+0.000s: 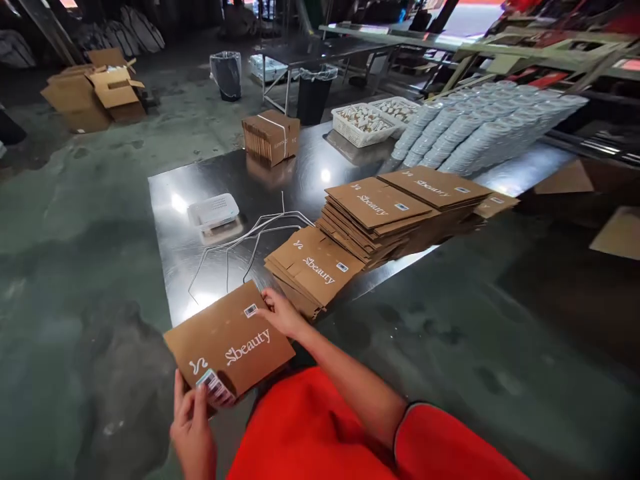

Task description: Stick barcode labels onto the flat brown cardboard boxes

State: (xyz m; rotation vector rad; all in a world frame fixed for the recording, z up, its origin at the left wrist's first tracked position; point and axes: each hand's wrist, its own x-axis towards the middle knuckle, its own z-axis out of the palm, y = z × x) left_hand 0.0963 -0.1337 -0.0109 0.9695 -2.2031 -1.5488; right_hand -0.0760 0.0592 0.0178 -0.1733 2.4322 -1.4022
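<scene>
At a metal table (pixel 167 217), left fingers (pixel 200 405) and right fingers (pixel 269 294) clamp a "beauty" carton (pixel 226 328).

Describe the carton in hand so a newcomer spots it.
Find the shiny metal table. By its near edge, the left hand and right hand hold a flat brown carton. Unlike the stacked cartons, it's held, with a second, larger label at the left thumb.

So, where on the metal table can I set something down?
Bare metal tabletop: between the white perforated plastic basket and the strapped brown cardboard bundle, and between that bundle and the flat brown carton stacks. Crowded: those stacks, and the bent white straps beside them.
</scene>
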